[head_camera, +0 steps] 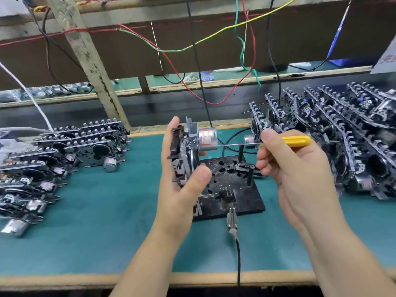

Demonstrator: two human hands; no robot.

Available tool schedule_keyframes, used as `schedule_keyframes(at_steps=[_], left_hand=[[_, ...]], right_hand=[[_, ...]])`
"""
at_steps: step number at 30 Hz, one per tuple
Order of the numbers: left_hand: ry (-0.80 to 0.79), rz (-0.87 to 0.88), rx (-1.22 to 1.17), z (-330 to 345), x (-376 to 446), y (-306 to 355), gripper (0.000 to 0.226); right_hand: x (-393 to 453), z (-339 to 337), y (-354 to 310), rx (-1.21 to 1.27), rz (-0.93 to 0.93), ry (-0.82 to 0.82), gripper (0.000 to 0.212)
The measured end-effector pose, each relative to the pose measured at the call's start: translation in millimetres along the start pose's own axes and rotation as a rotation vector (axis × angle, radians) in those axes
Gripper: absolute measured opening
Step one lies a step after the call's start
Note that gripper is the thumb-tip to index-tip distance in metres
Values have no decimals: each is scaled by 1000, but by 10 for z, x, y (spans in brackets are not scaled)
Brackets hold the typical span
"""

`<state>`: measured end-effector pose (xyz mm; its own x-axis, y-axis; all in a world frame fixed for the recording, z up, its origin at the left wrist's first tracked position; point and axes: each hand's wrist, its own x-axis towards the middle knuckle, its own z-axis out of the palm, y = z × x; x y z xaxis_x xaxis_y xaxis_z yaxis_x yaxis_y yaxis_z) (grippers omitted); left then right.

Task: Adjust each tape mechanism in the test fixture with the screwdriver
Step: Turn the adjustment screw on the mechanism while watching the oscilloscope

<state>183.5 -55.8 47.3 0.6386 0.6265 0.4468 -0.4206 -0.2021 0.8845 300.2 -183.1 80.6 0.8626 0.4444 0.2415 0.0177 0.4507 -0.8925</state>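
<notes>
Up close, the red label on the silver cylindrical motor [207, 139] is too blurred to read, as is the red writing on a white sign [389, 58] cut off at right. Over a green-matted bench [107, 221] under hanging wires, the left hand [182, 174] grips the black-and-metal tape mechanism [185, 155] upright above the black perforated test fixture [233, 185]. The right hand [295, 168] pinches the yellow-handled screwdriver [294, 140], its tip behind the motor.
</notes>
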Motion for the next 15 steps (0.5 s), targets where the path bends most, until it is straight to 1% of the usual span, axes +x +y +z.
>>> schedule_keyframes(at_steps=[2,5,6,9,12,15], left_hand=[[21,-62,-96,6,-8,15,91],[30,-122,-139,-8,-37,19,100],[36,-135,-151,-3,-40,24,99],[33,-135,-172,-3,-57,11,89],[35,-139,-177,5,-58,28,92],[36,-141,-176,13,-65,28,91]], right_hand=[[2,-8,-12,2,-23,-18,13],[13,-35,-36,-18,-59,-41,13],[12,-39,-38,-16,-64,-47,12],[3,-39,-33,-1,-58,-64,11],[6,-49,-36,-29,-56,-68,20],[5,-60,-44,-39,-63,-65,21]])
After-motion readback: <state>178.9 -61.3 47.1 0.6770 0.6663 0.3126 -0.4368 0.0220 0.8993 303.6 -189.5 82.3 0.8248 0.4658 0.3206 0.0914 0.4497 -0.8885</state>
